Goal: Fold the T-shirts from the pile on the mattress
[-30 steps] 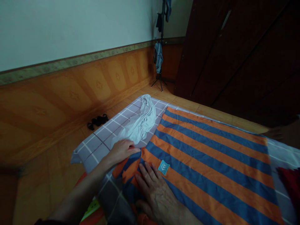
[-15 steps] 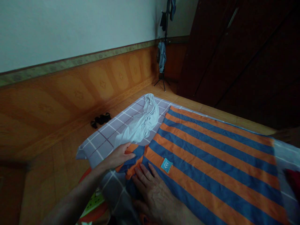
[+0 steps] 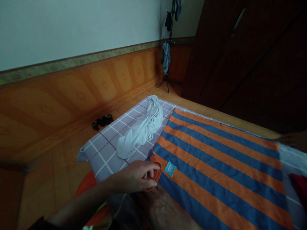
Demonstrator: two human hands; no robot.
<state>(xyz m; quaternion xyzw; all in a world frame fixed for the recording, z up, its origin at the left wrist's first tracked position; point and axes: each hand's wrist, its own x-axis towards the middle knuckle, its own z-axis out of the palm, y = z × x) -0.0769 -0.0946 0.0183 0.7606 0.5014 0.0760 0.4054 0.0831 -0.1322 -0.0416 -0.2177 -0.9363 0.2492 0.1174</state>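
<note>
An orange and blue striped shirt (image 3: 211, 153) lies spread flat on the bed, with a small teal patch (image 3: 170, 168) near its left side. My left hand (image 3: 136, 177) is closed, its thumb and fingers pinching a folded orange edge of the shirt beside the patch. Just below, partly covered by the left hand, my right hand (image 3: 165, 207) rests at the shirt's near left edge; its fingers are hidden. Beyond my left hand lies a crumpled pale cloth garment (image 3: 140, 132).
A grey checked sheet (image 3: 103, 153) covers the bed. An orange-red round object (image 3: 87, 187) shows below its left edge. Dark sandals (image 3: 103, 121) sit on the floor by the wall. A clothes stand (image 3: 168, 68) and dark wardrobe (image 3: 235, 64) stand behind. Red cloth (image 3: 298, 185) lies at right.
My left hand has moved right, carrying the shirt's sleeve part inward from over the sheet to beside the patch. The right hand's fingers, spread on the shirt before, are now covered.
</note>
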